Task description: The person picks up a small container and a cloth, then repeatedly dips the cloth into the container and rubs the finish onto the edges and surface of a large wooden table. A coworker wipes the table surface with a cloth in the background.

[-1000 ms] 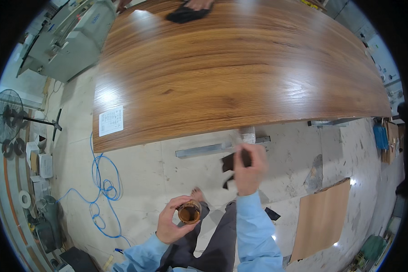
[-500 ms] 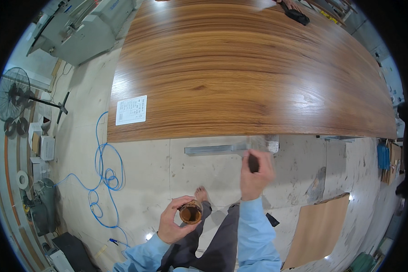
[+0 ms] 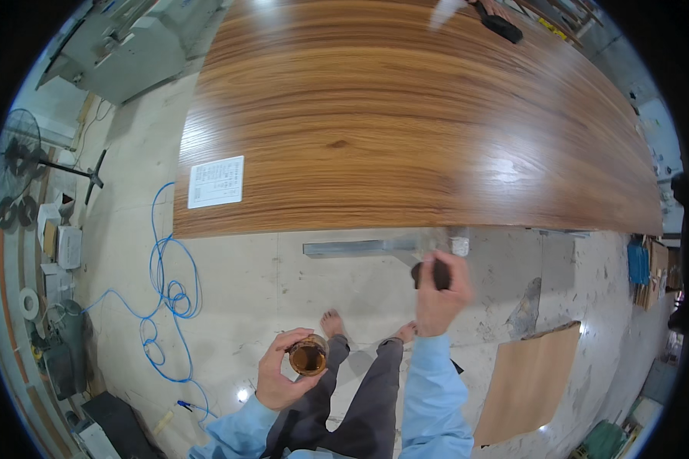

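Note:
My left hand (image 3: 279,375) is wrapped round a small glass jar (image 3: 309,356) with brown liquid in it, its open mouth facing up. To the right and farther out, my right hand (image 3: 444,298) grips a small dark brown pad (image 3: 432,275); the fingers partly cover it, and its exact kind cannot be made out. That hand hovers just short of the near edge of a large wood-grain board (image 3: 344,145). On the board's left near corner lies a white printed label (image 3: 216,182).
Below the board's edge is a grey metal bar (image 3: 344,249). Blue hose (image 3: 177,298) coils on the floor at left, near a standing fan (image 3: 15,153). A brown cardboard sheet (image 3: 528,382) lies at right. Another person's hand (image 3: 494,9) is near a black object (image 3: 501,26) at the far edge.
My right hand has shifted slightly right and turned, so more of the dark pad shows. My left hand and the jar have moved a little left. The whole view has shifted slightly.

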The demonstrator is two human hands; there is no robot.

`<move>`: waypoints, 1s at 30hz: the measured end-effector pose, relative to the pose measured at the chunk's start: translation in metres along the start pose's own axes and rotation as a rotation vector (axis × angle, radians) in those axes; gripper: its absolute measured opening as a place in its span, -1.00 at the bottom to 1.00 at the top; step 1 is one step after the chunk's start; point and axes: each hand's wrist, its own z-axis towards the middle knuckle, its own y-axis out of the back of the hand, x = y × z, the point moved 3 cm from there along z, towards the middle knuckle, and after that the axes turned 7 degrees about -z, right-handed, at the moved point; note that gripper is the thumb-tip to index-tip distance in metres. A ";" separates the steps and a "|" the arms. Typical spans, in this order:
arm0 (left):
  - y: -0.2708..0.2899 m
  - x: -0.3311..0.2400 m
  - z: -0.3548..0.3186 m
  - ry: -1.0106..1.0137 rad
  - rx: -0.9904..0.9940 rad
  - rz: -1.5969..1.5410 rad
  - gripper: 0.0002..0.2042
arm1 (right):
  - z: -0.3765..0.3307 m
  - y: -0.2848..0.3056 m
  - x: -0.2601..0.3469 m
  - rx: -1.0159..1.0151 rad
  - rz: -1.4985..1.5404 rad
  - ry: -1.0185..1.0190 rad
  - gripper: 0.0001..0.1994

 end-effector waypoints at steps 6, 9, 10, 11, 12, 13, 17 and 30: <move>-0.013 -0.005 0.008 0.000 0.047 0.030 -0.33 | 0.010 0.007 -0.014 0.090 -0.030 0.102 -0.88; -0.017 -0.008 0.012 0.015 0.081 0.015 -0.31 | 0.049 0.054 -0.046 -0.149 -0.147 -0.024 -0.85; -0.020 -0.009 0.013 0.016 0.092 0.026 -0.31 | 0.053 0.062 -0.050 -0.144 -0.135 -0.021 -0.85; -0.023 -0.010 0.015 0.015 0.103 0.039 -0.31 | 0.057 0.069 -0.053 -0.141 -0.119 -0.042 -0.84; -0.027 -0.011 0.017 0.006 0.113 0.042 -0.31 | 0.058 0.074 -0.056 -0.175 -0.099 -0.081 -0.84; -0.031 -0.012 0.019 -0.002 0.125 0.047 -0.32 | 0.059 0.074 -0.055 -0.073 -0.084 -0.003 -0.85; -0.051 -0.020 0.026 -0.002 0.184 0.043 -0.32 | 0.069 0.078 -0.062 0.009 -0.076 0.067 -0.89; -0.148 -0.054 0.050 -0.012 0.235 0.058 -0.32 | 0.155 0.160 -0.156 -0.210 -0.111 -0.036 -0.88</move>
